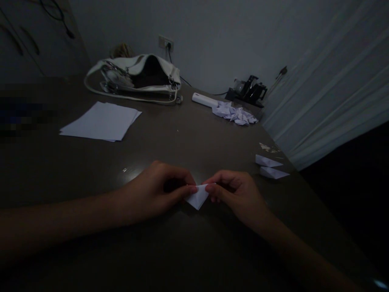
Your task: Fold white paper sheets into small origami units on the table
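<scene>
Between my two hands is a small piece of folded white paper [198, 198], its pointed corner toward me. My left hand [161, 188] pinches its left side between thumb and fingers. On the right side, my right hand [240, 194] grips the upper edge with thumb and forefinger. Part of the paper is hidden behind the fingertips. To the right of my right hand lie two folded paper pieces [273, 173], pointed and one nearer me than the other.
A stack of white sheets [101, 121] lies at the left. Behind it stands an open white handbag [136, 77]. Farther right are a white stick-like object [204, 99], a heap of folded papers [234, 113] and a black coffee maker [251, 89]. The table's right edge borders a pale curtain [331, 81].
</scene>
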Tool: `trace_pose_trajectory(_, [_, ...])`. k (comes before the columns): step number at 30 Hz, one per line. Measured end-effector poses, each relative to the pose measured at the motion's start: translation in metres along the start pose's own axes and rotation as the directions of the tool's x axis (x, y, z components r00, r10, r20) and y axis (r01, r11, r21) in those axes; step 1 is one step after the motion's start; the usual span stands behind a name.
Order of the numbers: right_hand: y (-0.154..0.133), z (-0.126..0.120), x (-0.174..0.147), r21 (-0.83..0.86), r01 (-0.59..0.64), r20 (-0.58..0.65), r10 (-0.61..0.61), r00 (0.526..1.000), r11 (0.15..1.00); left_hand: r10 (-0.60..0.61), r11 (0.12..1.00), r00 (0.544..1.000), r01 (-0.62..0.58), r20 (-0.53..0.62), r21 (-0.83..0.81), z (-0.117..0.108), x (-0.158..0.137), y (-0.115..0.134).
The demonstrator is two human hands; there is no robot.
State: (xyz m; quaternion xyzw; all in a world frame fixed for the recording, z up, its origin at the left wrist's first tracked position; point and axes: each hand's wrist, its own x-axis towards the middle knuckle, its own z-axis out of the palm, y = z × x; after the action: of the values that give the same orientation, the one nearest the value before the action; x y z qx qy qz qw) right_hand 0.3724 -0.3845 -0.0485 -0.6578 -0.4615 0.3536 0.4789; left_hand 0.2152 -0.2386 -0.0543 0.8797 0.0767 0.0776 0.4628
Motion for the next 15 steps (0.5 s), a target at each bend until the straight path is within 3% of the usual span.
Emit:
trace_pose_trajectory(11, [0.001,0.005,0.0,-0.019,0.003,0.065,-0.001,0.998,1.0,0.22,0.958,0.971,-0.233,0.094,0.164,0.003,-0.004,-0.001])
trace_pose_trajectory(15, [0.002,0.004,-0.002,-0.137,0.043,0.094,-0.03,0.995,0.99,0.239,0.935,0.965,-0.258,0.103,0.244,0.005,-0.003,-0.007])
